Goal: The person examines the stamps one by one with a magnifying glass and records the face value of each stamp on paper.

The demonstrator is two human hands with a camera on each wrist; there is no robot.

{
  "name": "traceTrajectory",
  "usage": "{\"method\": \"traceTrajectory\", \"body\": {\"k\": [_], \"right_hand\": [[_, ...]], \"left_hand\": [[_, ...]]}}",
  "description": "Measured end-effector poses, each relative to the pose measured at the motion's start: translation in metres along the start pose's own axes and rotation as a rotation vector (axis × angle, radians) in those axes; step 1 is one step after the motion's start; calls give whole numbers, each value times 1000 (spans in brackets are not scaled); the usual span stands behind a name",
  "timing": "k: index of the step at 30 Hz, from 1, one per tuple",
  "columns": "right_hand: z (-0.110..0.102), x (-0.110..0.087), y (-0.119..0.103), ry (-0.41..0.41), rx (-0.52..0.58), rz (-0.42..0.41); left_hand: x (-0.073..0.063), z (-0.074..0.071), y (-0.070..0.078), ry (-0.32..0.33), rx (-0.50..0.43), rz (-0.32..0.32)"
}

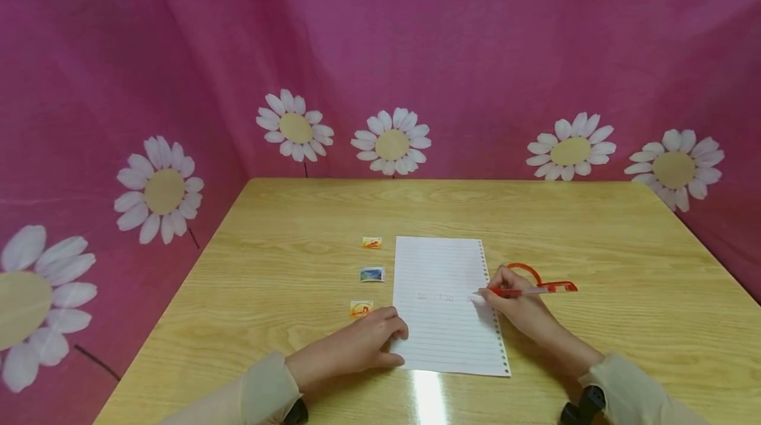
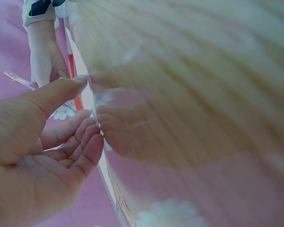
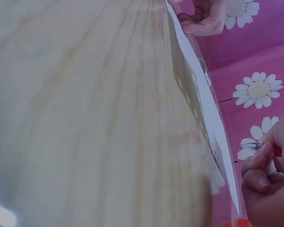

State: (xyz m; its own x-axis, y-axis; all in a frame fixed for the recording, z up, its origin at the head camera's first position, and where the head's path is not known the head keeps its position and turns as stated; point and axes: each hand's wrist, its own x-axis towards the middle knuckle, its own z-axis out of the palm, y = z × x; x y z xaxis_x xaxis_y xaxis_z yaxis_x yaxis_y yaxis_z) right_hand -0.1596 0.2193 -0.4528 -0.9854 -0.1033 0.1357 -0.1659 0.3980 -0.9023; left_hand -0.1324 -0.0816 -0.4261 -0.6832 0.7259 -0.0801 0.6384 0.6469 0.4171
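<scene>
A white lined sheet of paper (image 1: pixel 442 339) with punched holes along its right edge lies on the table. Faint handwritten figures, among them what looks like "20", run across its middle. My right hand (image 1: pixel 523 306) grips a red pen (image 1: pixel 538 289), its tip at the paper's right side by the end of that row. In the right wrist view the pen tip (image 3: pixel 251 145) juts past the curled fingers. My left hand (image 1: pixel 362 344) rests at the sheet's lower left edge, fingers loosely bent and fingertips touching down; the left wrist view shows thumb and fingers (image 2: pixel 90 151) apart.
Left of the sheet lie three small picture cards: a yellow one (image 1: pixel 372 243), a blue-green one (image 1: pixel 372 274) and another yellow one (image 1: pixel 360 308) near my left hand. A red curved object (image 1: pixel 526 269) shows behind my right hand. Pink flowered cloth (image 1: pixel 475 68) surrounds the wooden table (image 1: pixel 285 233).
</scene>
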Motion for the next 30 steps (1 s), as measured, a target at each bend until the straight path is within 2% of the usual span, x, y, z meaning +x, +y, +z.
{"method": "traceTrajectory", "body": {"k": [6, 14, 19, 24, 30], "right_hand": [[-10, -5, 3, 13, 25, -35], [-36, -9, 8, 18, -40, 65], [-49, -12, 14, 57, -54, 50], [-61, -15, 20, 79, -2, 50], [-75, -19, 29, 115, -49, 67]], "left_hand": [[0, -1, 0, 4, -13, 2], [0, 1, -2, 14, -20, 7], [1, 1, -2, 13, -24, 9], [1, 1, -1, 7, -32, 6], [0, 0, 0, 5, -40, -1]]}}
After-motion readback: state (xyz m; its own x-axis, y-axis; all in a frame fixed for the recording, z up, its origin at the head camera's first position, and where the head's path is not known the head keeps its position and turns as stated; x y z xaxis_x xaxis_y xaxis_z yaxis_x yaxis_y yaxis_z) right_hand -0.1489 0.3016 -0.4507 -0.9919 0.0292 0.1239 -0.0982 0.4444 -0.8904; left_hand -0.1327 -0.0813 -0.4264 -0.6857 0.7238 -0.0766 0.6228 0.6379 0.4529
